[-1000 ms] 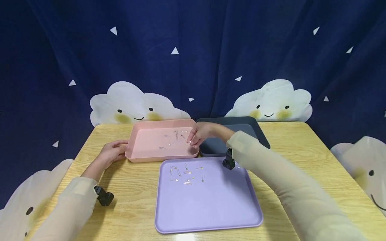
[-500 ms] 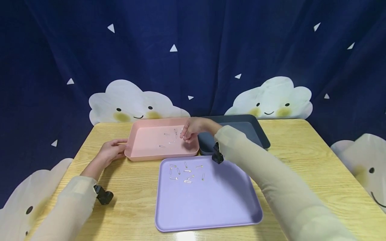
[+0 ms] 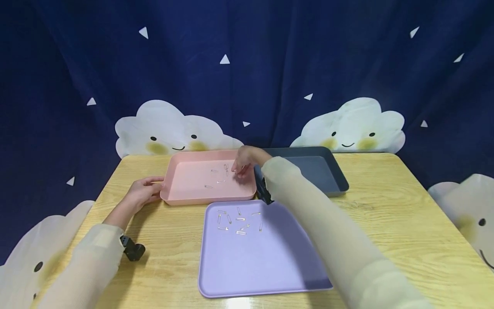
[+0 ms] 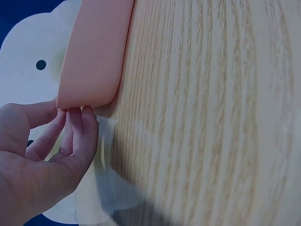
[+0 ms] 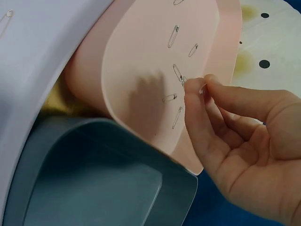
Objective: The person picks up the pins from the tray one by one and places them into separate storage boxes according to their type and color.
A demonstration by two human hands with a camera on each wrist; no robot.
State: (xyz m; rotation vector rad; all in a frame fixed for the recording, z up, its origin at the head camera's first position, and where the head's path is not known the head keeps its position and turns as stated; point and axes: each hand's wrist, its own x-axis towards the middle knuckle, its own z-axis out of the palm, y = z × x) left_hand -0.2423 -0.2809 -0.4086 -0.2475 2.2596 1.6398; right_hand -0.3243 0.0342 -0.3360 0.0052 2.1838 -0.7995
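My left hand (image 3: 142,195) holds the left end of the pink tray (image 3: 185,195); in the left wrist view the fingertips meet its end wall at the rim. Over the right part of that tray is my right hand (image 3: 245,161), its thumb and index finger pinching a small silver safety pin (image 5: 202,89), mostly hidden by the fingertips. Several loose safety pins (image 5: 173,36) lie on the pink tray's floor below. More pins, with gold-coloured heads, including one pin (image 3: 241,233), are spread over the upper left of the lilac tray (image 3: 262,266).
A dark blue-grey tray (image 3: 324,171) stands right of the pink one, partly behind my right forearm. The lilac tray lies in front of both on the wooden table (image 3: 166,257). A navy curtain (image 3: 254,86) with cloud faces hangs behind.
My right hand has moved left and a little back over the pink tray, pinching the pin, and now covers pins at its back right. My left hand has stayed at the tray's left end.
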